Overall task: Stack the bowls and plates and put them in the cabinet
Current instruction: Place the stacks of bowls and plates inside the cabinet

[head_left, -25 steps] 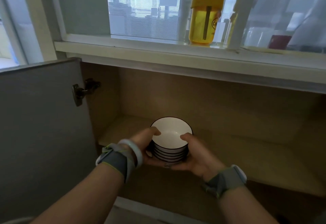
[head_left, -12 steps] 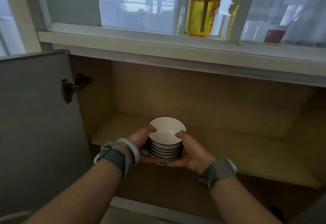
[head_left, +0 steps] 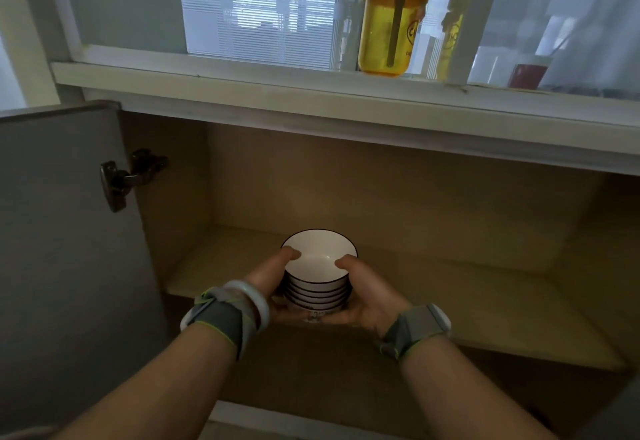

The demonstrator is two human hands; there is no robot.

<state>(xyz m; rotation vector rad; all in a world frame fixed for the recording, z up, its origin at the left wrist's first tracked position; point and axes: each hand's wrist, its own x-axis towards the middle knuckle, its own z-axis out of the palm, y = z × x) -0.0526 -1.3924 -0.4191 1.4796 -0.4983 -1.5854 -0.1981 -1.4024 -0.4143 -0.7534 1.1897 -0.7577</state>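
Observation:
A stack of bowls (head_left: 317, 287), several white bowls with dark rims, is held between both hands at the front of the open cabinet's wooden shelf (head_left: 467, 301). My left hand (head_left: 273, 277) cups the stack's left side, thumb resting on the top rim. On the right side my right hand (head_left: 367, 297) does the same, fingers under the base. Whether the stack's base touches the shelf is hidden by my fingers. No plates are in view.
The grey cabinet door (head_left: 69, 249) stands open on the left, its metal hinge (head_left: 128, 180) jutting inward. A white sill (head_left: 346, 93) overhangs the cabinet, with a yellow tumbler (head_left: 391, 20) and a red cup (head_left: 526, 76) behind glass above. A lower shelf (head_left: 311, 370) lies beneath my wrists.
Both hands have carried the stack slightly forward into the cabinet, and the view has tilted so the cabinet sits lower in frame. The grip is unchanged.

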